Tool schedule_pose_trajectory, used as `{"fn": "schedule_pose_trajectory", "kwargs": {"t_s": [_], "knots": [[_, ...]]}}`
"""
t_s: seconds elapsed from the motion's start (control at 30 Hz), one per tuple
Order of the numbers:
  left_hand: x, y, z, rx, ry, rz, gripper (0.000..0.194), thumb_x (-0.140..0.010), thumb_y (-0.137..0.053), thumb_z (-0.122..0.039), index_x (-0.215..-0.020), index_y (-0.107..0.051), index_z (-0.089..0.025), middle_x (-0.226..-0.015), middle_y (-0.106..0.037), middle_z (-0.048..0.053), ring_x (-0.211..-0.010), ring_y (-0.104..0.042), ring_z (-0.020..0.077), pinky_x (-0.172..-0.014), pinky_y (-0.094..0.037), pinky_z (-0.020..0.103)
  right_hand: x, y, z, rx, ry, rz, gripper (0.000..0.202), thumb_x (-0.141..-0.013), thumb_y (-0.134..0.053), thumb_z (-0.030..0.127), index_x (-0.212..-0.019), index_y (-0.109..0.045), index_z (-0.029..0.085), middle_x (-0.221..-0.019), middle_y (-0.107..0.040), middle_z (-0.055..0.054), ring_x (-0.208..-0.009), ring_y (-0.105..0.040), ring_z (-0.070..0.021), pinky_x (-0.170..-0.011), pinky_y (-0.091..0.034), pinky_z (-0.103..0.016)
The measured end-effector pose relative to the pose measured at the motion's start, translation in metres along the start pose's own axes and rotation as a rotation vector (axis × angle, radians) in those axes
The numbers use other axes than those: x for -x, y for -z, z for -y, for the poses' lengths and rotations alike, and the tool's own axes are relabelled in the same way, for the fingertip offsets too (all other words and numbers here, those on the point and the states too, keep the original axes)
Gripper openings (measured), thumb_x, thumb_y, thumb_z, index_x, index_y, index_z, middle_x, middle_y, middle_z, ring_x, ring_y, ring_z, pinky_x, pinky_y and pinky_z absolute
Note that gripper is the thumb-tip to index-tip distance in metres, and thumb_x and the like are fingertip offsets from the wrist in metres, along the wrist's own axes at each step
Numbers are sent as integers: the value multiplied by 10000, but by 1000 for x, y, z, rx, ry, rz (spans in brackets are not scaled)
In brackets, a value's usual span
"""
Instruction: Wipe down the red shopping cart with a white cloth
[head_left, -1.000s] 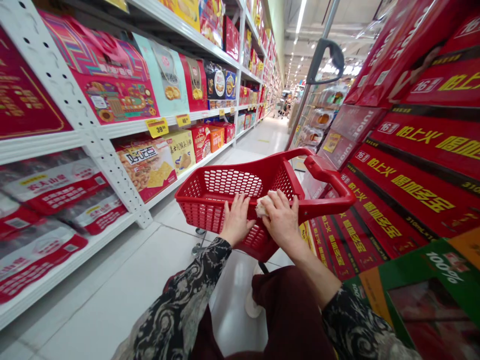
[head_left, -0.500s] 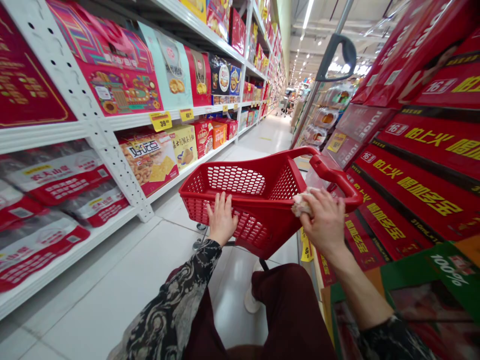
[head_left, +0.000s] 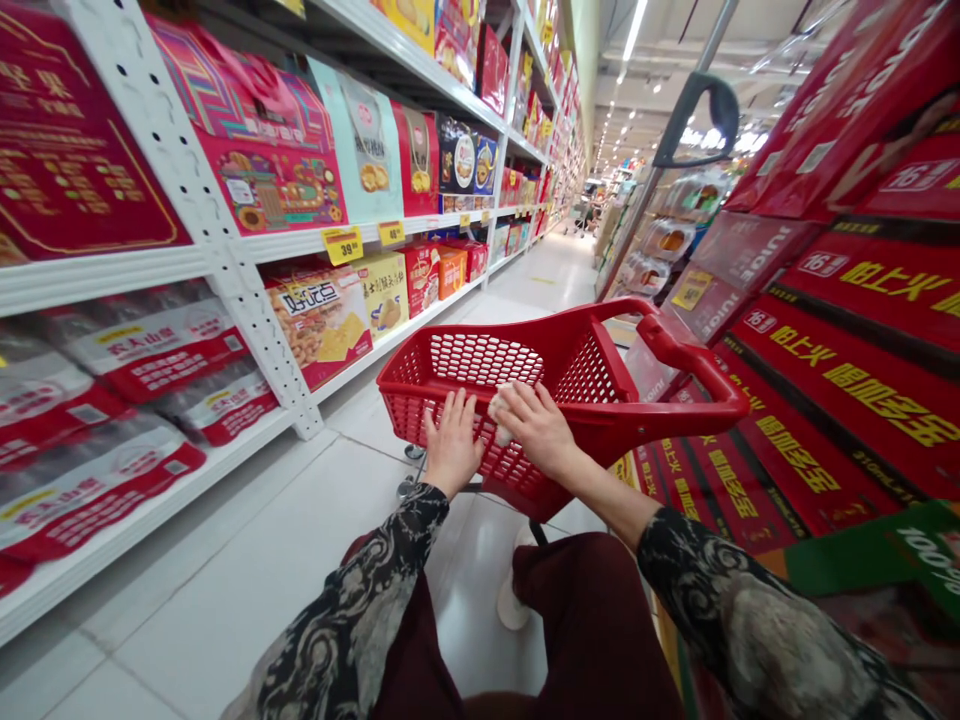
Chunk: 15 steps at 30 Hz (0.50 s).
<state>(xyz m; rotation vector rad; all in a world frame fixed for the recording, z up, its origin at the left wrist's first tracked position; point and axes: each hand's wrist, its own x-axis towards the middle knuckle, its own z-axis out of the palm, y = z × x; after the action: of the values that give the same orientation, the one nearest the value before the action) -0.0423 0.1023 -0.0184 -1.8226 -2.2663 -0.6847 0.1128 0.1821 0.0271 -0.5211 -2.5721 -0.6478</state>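
Observation:
A red plastic shopping cart (head_left: 600, 420) with perforated sides stands just in front of me, its handle toward the right. My left hand (head_left: 453, 445) lies on the near side of its basket, fingers spread and pointing up at the rim, holding nothing. Close beside it, my right hand (head_left: 538, 428) presses a crumpled whitish cloth (head_left: 504, 410) against the near rim. The cloth is partly covered by the fingers. Inside the basket, no goods show.
White shelves (head_left: 262, 335) with boxed snacks and packed bottles line the left. Stacked red drink cartons (head_left: 847, 400) stand close on the right, near a slanted metal pole with a grey handle (head_left: 697, 120). The tiled aisle (head_left: 551, 260) runs ahead.
My right hand has slid left along the cart's rim with the cloth, from near the handle to beside my left hand. The view has shifted slightly left.

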Motion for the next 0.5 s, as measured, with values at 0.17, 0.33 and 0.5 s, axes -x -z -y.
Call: {"fn": "schedule_pose_trajectory", "kwargs": {"t_s": [0.17, 0.33, 0.5], "knots": [[3, 2, -3, 80, -2, -10, 589, -749, -461, -193, -1329, -370, -141, -1456, -315, 141, -1354, -263, 271, -1070, -170, 610, 14, 4, -5, 8, 11, -27, 244, -877, -477, 197, -1084, -604, 222, -1302, -527, -71, -1211, -436, -261, -1032, -270, -481], [11, -10, -36, 365, -28, -120, 590, -746, -455, -151, -1327, -352, -133, -1409, -396, 146, -1326, -325, 228, -1082, -270, 485, 15, 2, -9, 46, -29, 2, 312, -877, -487, 228, -1185, -541, 226, -1329, -493, -107, -1208, -424, -294, -1027, -224, -555], [19, -17, -61, 574, -6, -194, 621, -744, -459, -152, -1343, -302, -97, -1368, -433, 169, -1285, -383, 215, -1068, -325, 419, 8, 15, -19, -25, -39, -36, 270, -889, -468, 229, -1135, -579, 238, -1205, -598, -74, -1061, -539, -225, -1006, -301, -454]]}}
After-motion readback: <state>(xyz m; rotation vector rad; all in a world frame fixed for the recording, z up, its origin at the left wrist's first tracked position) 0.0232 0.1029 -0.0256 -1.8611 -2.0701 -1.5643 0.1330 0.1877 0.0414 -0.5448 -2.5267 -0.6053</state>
